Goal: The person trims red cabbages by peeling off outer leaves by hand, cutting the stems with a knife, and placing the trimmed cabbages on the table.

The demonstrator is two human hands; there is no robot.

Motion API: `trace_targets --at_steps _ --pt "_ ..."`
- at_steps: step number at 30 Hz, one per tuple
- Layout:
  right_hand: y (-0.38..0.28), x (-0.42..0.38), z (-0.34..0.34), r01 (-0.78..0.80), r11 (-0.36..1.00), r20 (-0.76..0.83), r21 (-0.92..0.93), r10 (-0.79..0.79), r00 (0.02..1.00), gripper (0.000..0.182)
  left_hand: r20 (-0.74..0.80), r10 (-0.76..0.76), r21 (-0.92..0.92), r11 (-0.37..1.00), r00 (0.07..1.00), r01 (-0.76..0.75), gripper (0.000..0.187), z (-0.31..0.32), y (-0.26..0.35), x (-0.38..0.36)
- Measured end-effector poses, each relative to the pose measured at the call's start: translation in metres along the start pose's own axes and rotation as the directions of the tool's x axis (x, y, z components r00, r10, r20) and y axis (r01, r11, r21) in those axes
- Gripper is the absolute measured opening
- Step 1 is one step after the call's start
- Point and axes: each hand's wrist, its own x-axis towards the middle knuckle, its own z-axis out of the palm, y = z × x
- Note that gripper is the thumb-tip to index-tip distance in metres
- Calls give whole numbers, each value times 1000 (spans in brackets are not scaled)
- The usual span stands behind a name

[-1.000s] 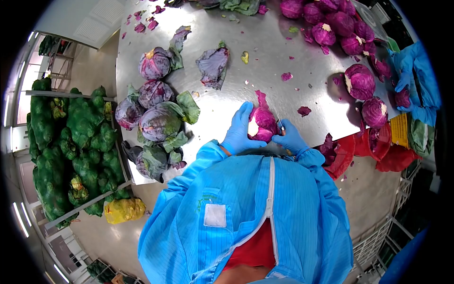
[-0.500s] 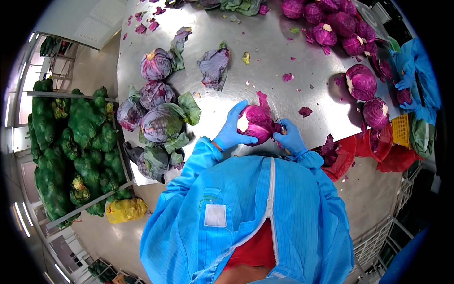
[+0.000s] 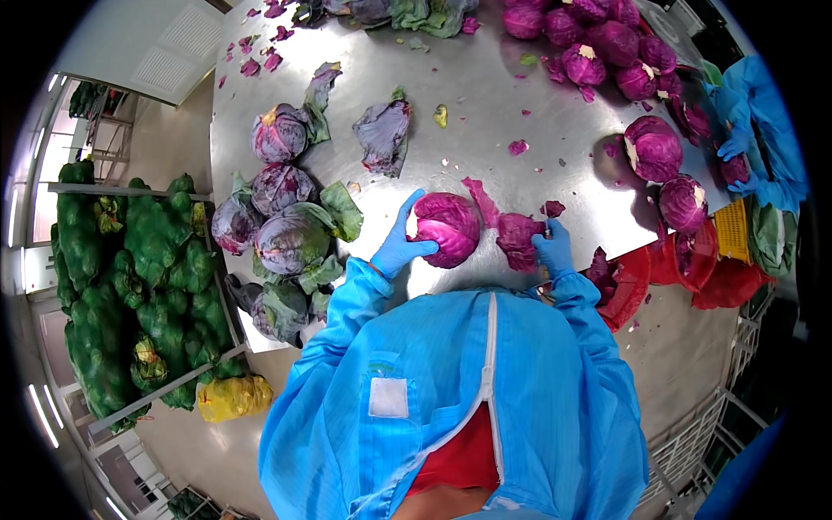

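A peeled red cabbage (image 3: 445, 230) rests on the metal table in front of me, its pale stem end facing left. Around its left side curls my left hand (image 3: 401, 241), in a blue glove. Just right of the cabbage, my right hand (image 3: 553, 247), also gloved, pinches a loose purple leaf (image 3: 519, 242); whether it also holds a tool is hidden. A narrow leaf strip (image 3: 482, 201) lies between cabbage and leaf. Several unpeeled cabbages with outer leaves (image 3: 295, 237) stand to the left.
Peeled cabbages (image 3: 613, 42) are heaped at the back right, with leaf scraps scattered over the metal table (image 3: 485, 95). A co-worker's blue sleeve (image 3: 752, 87) shows at the right. Red baskets (image 3: 631, 290) hang by the near right edge; green net sacks (image 3: 95, 321) fill a left rack.
The leaf has come away from the cabbage and moved right with my right hand. My left hand and the cabbage have shifted slightly left, and the whole view has shifted a little.
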Motion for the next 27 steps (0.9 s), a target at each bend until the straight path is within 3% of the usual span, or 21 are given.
trace_targets --at_steps 3,6,8,10,13,15,18,19,20,21,23,24,25,27 --pt "43 9 -32 -2 979 -144 -206 -28 989 38 -35 15 -130 991 999 -19 108 2 -3 -4" --pt "78 -2 -78 -11 909 -320 -417 -135 938 43 -51 30 -124 992 998 -36 105 4 -5 -6" --pt "85 -23 -116 -196 915 -367 -352 57 928 39 -62 36 -115 992 997 -43 104 7 -6 -7" --pt "110 -47 -157 -148 894 -465 -424 -74 882 34 -65 40 -96 994 997 -46 103 8 -5 -8" --pt "140 -77 -220 -283 792 -450 -541 12 893 38 -65 52 -72 996 997 -57 103 8 -6 -6" --pt "128 -96 -219 -331 695 -593 -638 -170 787 43 -68 46 -67 996 997 -51 104 5 -10 -5" --pt "86 -82 -196 -125 819 -540 -560 -246 805 47 -76 43 -47 998 996 -46 104 6 -12 -4" --pt "69 -69 -183 -113 843 -472 -525 -178 864 47 -85 36 -42 998 996 -40 104 8 -11 -6" --pt "54 -49 -168 -71 812 -366 -580 -182 913 48 -94 35 -37 999 995 -39 104 11 -10 -6" --pt "49 -29 -146 37 783 -335 -621 -308 890 46 -102 38 -29 999 994 -41 104 14 -9 -5" --pt "16 12 -99 182 876 -215 -447 -303 929 47 -125 89 31 996 988 -86 106 18 -16 -5" --pt "-11 27 -75 241 866 -154 -438 -337 929 45 -131 106 68 993 986 -98 107 20 -18 -5" --pt "-59 37 -58 283 831 11 -479 -317 948 46 -139 121 103 989 983 -107 108 23 -20 -5" --pt "-67 83 -20 456 682 115 -571 -484 868 46 -170 135 167 980 976 -106 113 33 -15 -2"
